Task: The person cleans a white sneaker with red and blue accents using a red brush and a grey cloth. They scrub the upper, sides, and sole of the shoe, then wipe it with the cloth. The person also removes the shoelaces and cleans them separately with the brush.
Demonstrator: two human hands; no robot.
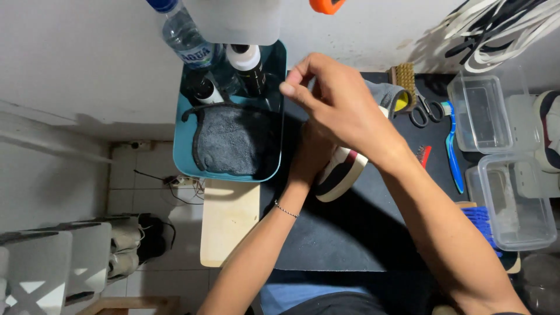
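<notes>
My left hand (309,157) reaches in from the lower left with a thin bracelet on the wrist. It grips a white sneaker (341,175) with dark red and black stripes that lies on a black mat (350,233). The right hand covers most of this hand. My right hand (338,102) hovers above the sneaker beside the teal tray (182,134). Its thumb and forefinger are pinched together, and I see nothing between them.
The teal tray holds a grey cloth (227,146), a white-capped black bottle (248,64) and a clear water bottle (184,35). Right of the sneaker lie scissors (426,111), a wooden brush (405,76), a blue-handled brush (452,146) and two clear plastic boxes (481,114). A wooden board (230,219) sits at the mat's left.
</notes>
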